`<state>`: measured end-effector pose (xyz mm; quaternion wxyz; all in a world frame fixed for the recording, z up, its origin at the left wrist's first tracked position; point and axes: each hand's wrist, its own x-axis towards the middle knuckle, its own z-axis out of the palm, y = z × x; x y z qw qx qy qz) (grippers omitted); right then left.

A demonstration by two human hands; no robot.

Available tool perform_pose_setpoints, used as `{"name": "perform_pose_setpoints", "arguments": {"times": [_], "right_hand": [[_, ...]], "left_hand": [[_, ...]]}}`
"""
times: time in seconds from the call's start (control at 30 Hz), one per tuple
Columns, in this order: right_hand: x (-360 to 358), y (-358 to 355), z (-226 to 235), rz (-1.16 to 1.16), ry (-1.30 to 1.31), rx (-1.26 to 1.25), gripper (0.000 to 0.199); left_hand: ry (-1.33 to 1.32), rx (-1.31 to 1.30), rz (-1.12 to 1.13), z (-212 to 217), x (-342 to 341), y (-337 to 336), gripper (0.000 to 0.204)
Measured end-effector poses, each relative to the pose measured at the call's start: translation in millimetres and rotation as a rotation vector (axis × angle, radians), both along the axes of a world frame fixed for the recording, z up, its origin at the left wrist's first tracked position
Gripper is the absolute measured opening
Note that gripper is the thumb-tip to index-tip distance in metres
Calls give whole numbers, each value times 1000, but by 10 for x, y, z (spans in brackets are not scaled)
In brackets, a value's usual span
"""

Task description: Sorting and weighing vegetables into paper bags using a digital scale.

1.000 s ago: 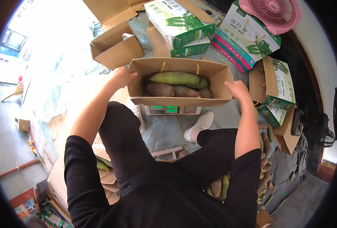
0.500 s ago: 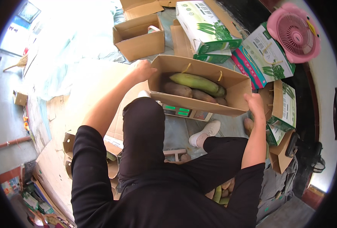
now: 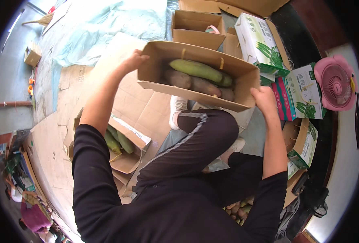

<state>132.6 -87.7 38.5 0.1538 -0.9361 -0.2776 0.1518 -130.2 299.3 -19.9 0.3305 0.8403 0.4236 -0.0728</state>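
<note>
My left hand (image 3: 135, 60) grips the left end of an open cardboard box (image 3: 179, 91), and my right hand (image 3: 265, 99) holds its right end. The box is raised in front of me above my legs, slightly tilted. Inside lie a long green radish-like vegetable (image 3: 197, 71) and several brown tubers (image 3: 178, 79). Short yellow cord loops (image 3: 222, 62) hang on the far inner wall. Beneath the box, the floor behind my knee is partly hidden.
Beside my left arm, another open box (image 3: 141, 143) holds green vegetables (image 3: 125, 141). An open carton (image 3: 197, 36), printed boxes (image 3: 260, 40) and a pink fan (image 3: 335, 83) stand beyond and to the right. Flattened cardboard (image 3: 143, 105) covers the floor at left.
Both hands have carried the box up and away from the scale with green displays, which no longer shows. My left leg has bent across to the right, and the view has turned left.
</note>
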Motion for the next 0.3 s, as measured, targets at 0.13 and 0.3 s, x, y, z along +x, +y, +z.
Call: {"name": "perform_pose_setpoints", "arguments": {"times": [0.13, 0.3], "right_hand": [[-565, 739, -173, 165, 88, -49, 35], [-1568, 1457, -492, 267, 343, -197, 33]], "left_hand": [[194, 437, -275, 192, -762, 449, 38], [338, 559, -64, -223, -1500, 1231, 44]]}}
